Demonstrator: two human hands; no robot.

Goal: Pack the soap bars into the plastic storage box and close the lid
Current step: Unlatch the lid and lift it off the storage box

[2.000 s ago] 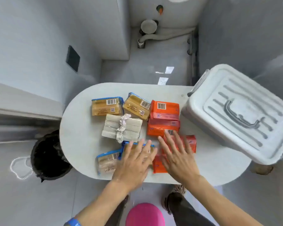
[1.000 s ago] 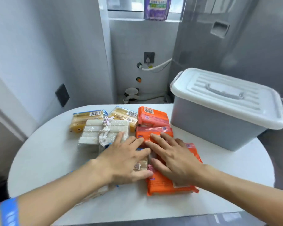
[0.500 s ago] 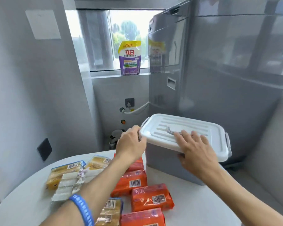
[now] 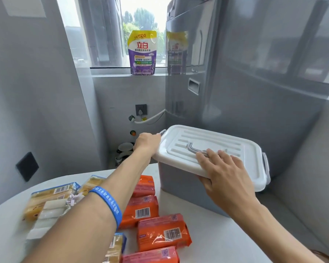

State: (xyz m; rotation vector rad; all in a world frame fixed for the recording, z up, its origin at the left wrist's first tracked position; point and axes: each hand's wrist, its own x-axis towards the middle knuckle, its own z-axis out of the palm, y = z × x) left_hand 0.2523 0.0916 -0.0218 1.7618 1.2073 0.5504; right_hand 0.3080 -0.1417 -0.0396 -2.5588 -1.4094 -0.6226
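A grey plastic storage box [image 4: 179, 188] with a white lid [image 4: 241, 149] stands at the right of the white table [image 4: 217, 240]; the lid is on. My left hand [image 4: 147, 144] grips the lid's left end at the grey latch. My right hand [image 4: 222, 173] lies on the lid's near edge, fingers on top and thumb under the rim, fingertips by the grey handle [image 4: 193, 149]. Orange soap packs [image 4: 161, 232] lie in front of the box. Yellow soap packs [image 4: 49, 198] and a tied bundle of white bars [image 4: 49, 211] lie to the left, partly behind my left forearm.
A grey appliance [image 4: 254, 73] stands right behind the box. A purple detergent pouch [image 4: 141, 52] sits on the window sill. Grey walls close in at the left, with a socket and hose [image 4: 141, 111] low on the back wall.
Both hands left the soap packs and went to the box lid. Since half a second ago my left hand has shifted to the latch end and my right hand has settled on the near edge.
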